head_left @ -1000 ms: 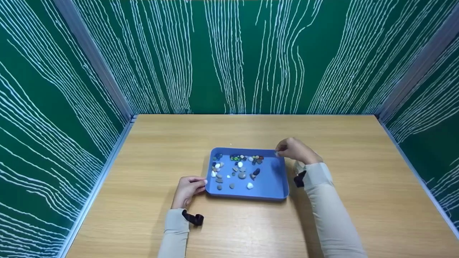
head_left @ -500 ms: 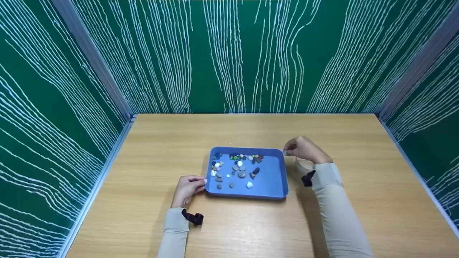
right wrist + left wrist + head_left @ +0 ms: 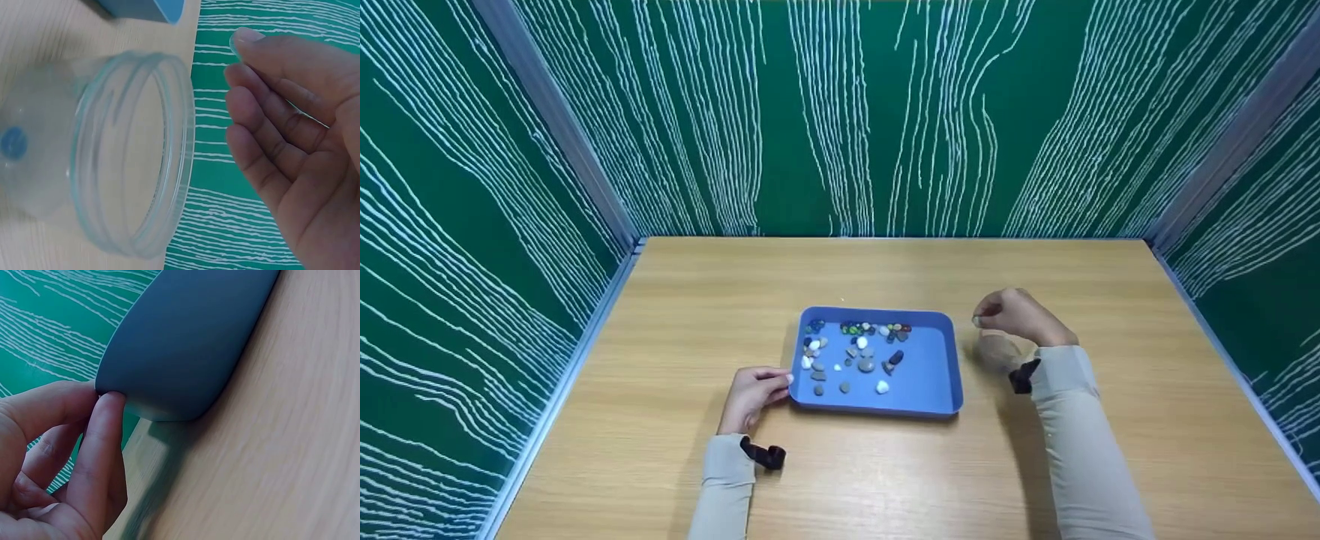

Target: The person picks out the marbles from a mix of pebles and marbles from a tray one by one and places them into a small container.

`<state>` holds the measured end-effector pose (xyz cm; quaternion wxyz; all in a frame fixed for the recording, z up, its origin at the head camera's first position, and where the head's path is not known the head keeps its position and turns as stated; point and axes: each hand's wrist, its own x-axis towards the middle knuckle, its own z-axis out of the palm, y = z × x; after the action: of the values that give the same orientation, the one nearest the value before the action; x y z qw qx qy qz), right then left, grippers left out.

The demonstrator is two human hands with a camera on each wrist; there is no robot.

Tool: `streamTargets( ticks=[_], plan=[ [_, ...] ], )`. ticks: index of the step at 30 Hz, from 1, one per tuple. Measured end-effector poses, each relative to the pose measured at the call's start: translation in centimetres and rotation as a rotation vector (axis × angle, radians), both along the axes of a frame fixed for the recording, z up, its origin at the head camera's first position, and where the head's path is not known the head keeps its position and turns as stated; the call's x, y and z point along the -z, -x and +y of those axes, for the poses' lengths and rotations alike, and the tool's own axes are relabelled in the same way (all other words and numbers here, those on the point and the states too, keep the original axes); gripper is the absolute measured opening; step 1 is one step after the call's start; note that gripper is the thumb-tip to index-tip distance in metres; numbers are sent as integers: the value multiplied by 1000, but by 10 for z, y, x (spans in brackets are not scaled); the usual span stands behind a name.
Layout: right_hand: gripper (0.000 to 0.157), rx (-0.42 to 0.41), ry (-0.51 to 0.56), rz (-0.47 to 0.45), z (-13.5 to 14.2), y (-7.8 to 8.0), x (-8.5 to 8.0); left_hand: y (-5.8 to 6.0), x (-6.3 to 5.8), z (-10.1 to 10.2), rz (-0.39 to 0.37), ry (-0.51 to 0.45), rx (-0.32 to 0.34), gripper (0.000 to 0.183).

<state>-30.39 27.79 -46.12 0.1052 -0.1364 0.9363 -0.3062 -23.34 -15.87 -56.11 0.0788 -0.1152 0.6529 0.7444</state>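
My left hand (image 3: 748, 401) pinches the near left side of a blue tray (image 3: 930, 379) between thumb and fingers; the left wrist view shows its fingertips (image 3: 112, 402) right at the rim. Inside the tray lie several pebbles (image 3: 866, 365), white, grey and dark, and several coloured glass marbles (image 3: 855, 329) along the far side. My right hand (image 3: 1026, 319) is off the tray's right side, over a clear jar (image 3: 98, 163) without a lid. Its thumb and index finger pinch a small clear greenish glass piece (image 3: 234, 47), mostly hidden by the fingertips.
A round blue spot (image 3: 13, 143) shows at the jar's lower part. The wooden table (image 3: 720, 300) is bounded by green walls (image 3: 780, 150) with white wavy lines at the back and both sides. A tiny white speck (image 3: 842, 300) lies behind the tray.
My right hand has moved rightward from the tray's far right corner to over the jar, still pinching the small glass piece. The left hand stays at the tray's rim.
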Motion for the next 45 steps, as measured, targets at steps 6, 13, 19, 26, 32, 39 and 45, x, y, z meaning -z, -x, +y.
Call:
streamTargets(
  ticks=[6, 13, 19, 26, 32, 39, 45],
  plan=[
    [14, 9, -7, -17, 13, -3, 1, 0, -1, 1, -1, 11, -1, 27],
    [17, 32, -17, -54, 19, -6, 4, 0, -1, 2, -17, 7, -14, 26],
    [16, 54, -22, -78, 21, -9, 3, 0, -1, 2, -9, 8, -11, 25],
    [18, 43, -21, -61, 24, -13, 2, -1, 0, 3, -11, 2, -9, 30],
    [22, 51, -14, -67, 25, -13, 4, -1, -1, 2, -9, -6, -9, 30],
    [22, 71, -4, -99, 23, -14, 8, -1, -1, 1, -32, 18, -28, 27],
    [23, 67, -8, -94, 23, -14, 7, -1, 0, 1, -34, 22, -30, 27]
  ],
)
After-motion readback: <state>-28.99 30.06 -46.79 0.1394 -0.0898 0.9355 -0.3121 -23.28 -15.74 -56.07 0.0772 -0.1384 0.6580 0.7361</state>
